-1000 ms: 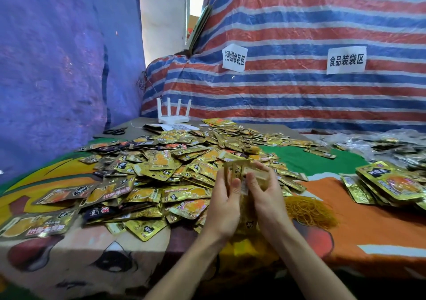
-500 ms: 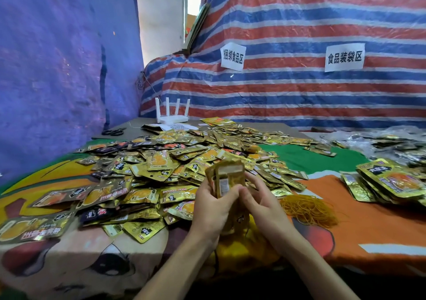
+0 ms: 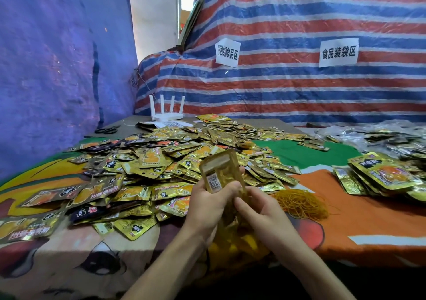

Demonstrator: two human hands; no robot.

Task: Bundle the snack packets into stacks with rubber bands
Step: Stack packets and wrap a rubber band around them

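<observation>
Left grip (image 3: 207, 204) is clamped on a stack of packets (image 3: 219, 173) at the near middle of the tabletop (image 3: 368, 219). Its thumb lies across the face with the barcode and its fingertips show past the stack's right edge. Right grip (image 3: 260, 209), touching it at 3 o'clock, is curled in on the stack's lower end with the thumb against the foil. I cannot tell whether it also holds a band, as that part is blurred.

The stack is lifted off the cloth and stands nearly upright. Its long axis runs from the grips at 6 o'clock up to its free top at about 12, leaning slightly toward 11. The back of the front packet, gold with a white label, faces the camera.

From 9 to 12 o'clock of the stack spreads a heap of loose packets (image 3: 161, 161). It reaches right up to the left grip and rises behind the stack. At 3 o'clock, just beside the right grip, lies a tangle of rubber bands (image 3: 302, 204) on the orange cloth. Further out at 3 o'clock, well apart, sit piled gold packets (image 3: 380, 173). Crumpled clear bags (image 3: 391, 136) lie behind them at 2 o'clock.

At the far edge, about 11 o'clock, stands a white router (image 3: 167, 113) with four aerials, and scissors (image 3: 107, 129) lie to its left. A striped tarpaulin (image 3: 299, 87) closes the back with two paper signs (image 3: 227, 52) on it. A blue sheet (image 3: 57, 69) hangs at 9 to 10 o'clock.
</observation>
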